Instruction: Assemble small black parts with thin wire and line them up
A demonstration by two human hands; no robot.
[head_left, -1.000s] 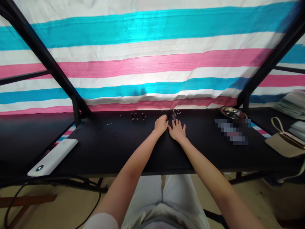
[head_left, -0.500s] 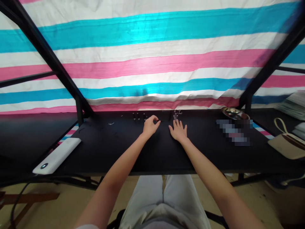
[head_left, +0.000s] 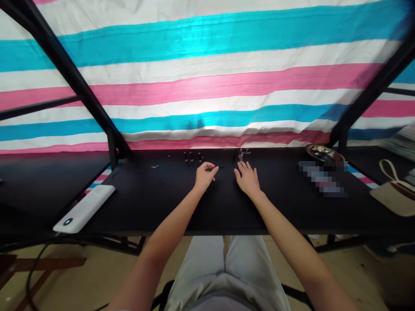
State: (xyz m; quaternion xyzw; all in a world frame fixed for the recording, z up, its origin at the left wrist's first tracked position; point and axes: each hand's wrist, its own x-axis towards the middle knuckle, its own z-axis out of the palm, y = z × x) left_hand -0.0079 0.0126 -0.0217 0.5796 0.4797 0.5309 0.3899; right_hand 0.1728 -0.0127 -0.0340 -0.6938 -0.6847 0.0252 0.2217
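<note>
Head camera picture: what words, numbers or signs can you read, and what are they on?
No words or numbers can be read.
White oblong device: pale mark on its dark oval spot, too small to read.
Patch of blurred squares near the shiny round metal dish: nothing readable.

There are 2 hands point(head_left: 248, 179), 3 lined-up dark pieces point(head_left: 191, 157) and 1 dish point(head_left: 325, 154)

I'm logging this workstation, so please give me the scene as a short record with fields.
Left hand: fingertips together, seemingly pinching a thin dark piece
Right hand: fingers spread, beside a cluster of small pieces
Beyond left hand: three small dark cylinders
Table's left end: white power bank
Table's right end: shiny metal dish
Backdrop: striped sheet
</note>
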